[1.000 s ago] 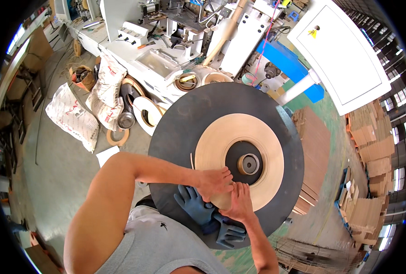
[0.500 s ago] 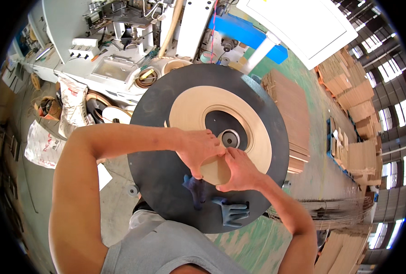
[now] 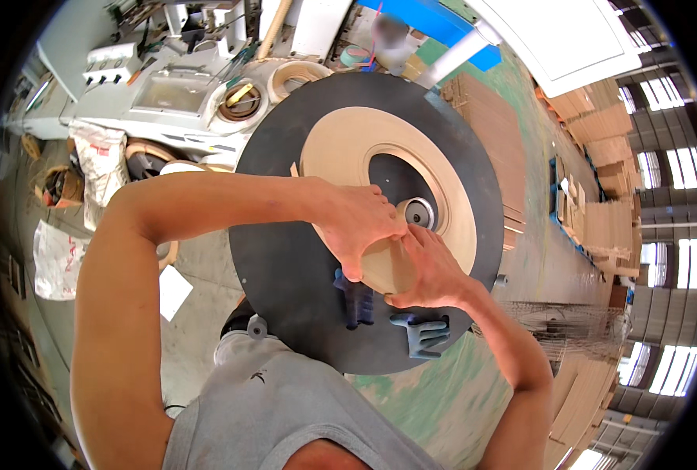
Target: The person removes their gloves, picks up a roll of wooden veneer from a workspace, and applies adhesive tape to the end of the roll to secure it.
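A wide, flat coil of beige strip [image 3: 340, 145] lies on a round black disc table [image 3: 278, 301]. My left hand [image 3: 356, 223] curves over the near side of the coil, thumb toward me and fingers toward the hole. Close against it, my right hand [image 3: 427, 270] grips the same near side, its fingertips by those of the left. Through the coil's open middle a round metal hub [image 3: 419, 213] shows, off-centre in the hole. On the disc nearer me lie a dark blue glove [image 3: 356, 304] and a grey-blue glove [image 3: 424, 337].
Stacked brown boards [image 3: 489, 145] stand right of the disc. A white panel on a post [image 3: 560, 47] rises at the far right. Beyond the disc's left rim, a machine bench [image 3: 113, 106] carries smaller strip rolls [image 3: 242, 106]. White sacks [image 3: 97, 157] sit at left.
The disc, coil and gloves sit higher and slightly farther right in the picture as the view shifts. Both hands keep about the same hold on the coil's near side.
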A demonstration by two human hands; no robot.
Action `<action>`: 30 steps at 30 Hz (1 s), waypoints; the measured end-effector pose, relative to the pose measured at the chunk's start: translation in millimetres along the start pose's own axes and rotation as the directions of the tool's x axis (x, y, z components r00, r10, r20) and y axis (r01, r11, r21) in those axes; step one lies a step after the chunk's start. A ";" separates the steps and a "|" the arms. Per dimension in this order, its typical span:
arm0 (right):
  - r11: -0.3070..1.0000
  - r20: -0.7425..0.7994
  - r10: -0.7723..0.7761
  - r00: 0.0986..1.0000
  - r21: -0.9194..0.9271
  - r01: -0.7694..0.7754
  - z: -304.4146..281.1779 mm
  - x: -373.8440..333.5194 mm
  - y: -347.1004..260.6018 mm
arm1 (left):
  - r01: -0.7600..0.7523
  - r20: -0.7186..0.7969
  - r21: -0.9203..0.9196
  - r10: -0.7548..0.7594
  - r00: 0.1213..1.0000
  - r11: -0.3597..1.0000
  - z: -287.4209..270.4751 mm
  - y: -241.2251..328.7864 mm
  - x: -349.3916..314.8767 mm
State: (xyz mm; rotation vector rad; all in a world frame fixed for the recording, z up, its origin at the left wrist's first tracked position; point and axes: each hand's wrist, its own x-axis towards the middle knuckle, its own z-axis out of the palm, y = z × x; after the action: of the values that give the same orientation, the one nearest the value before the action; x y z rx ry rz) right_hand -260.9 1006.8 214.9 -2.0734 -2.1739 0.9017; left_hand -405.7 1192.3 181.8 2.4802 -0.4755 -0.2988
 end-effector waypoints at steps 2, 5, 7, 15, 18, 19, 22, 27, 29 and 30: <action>1.000 -0.017 0.019 1.000 0.004 -0.019 -6.8 5.0 -9.6 | -0.019 0.010 -0.002 0.019 1.000 1.000 -6.9 -5.5 -6.1; 0.991 0.035 0.128 0.991 0.022 -0.128 -17.0 11.5 -19.6 | -0.079 -0.009 0.014 0.079 0.997 0.997 -19.2 -14.0 -11.0; 0.988 0.072 0.137 0.988 0.066 -0.142 -23.9 16.5 -22.5 | -0.102 0.001 -0.019 0.102 0.995 0.995 -30.2 -20.1 -13.1; 0.976 -0.016 0.187 0.982 0.118 -0.184 -18.7 53.2 -59.2 | -0.208 0.053 -0.022 0.209 0.976 0.978 -49.5 -54.0 -49.7; 0.976 0.008 0.199 0.980 0.093 -0.199 -18.4 66.0 -74.6 | -0.204 0.086 -0.030 0.205 0.975 0.979 -44.7 -61.3 -63.8; 0.972 0.053 0.212 0.976 0.088 -0.216 -19.3 72.3 -80.3 | -0.201 0.091 -0.017 0.202 0.975 0.979 -44.3 -64.7 -72.1; 0.978 0.008 0.193 0.981 0.080 -0.193 -19.6 80.1 -88.3 | -0.176 0.100 -0.036 0.179 0.979 0.984 -48.3 -63.7 -85.7; 0.977 0.005 0.202 0.979 0.076 -0.201 -4.5 120.8 -125.4 | -0.200 0.056 -0.028 0.201 0.978 0.979 -40.9 -85.9 -137.7; 0.971 -0.012 0.225 0.974 0.087 -0.223 11.1 139.6 -133.7 | -0.238 0.072 -0.017 0.239 0.968 0.971 -33.1 -101.1 -149.7; 0.966 -0.032 0.244 0.969 0.098 -0.240 20.1 150.1 -139.9 | -0.264 0.045 0.006 0.263 0.964 0.965 -29.4 -110.7 -156.5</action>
State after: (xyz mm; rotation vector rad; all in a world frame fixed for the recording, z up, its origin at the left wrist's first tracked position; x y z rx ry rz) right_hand -415.6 1142.1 197.8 -2.3234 -1.8473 0.9438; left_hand -509.5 1354.1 156.3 2.3889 -0.8189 -0.2435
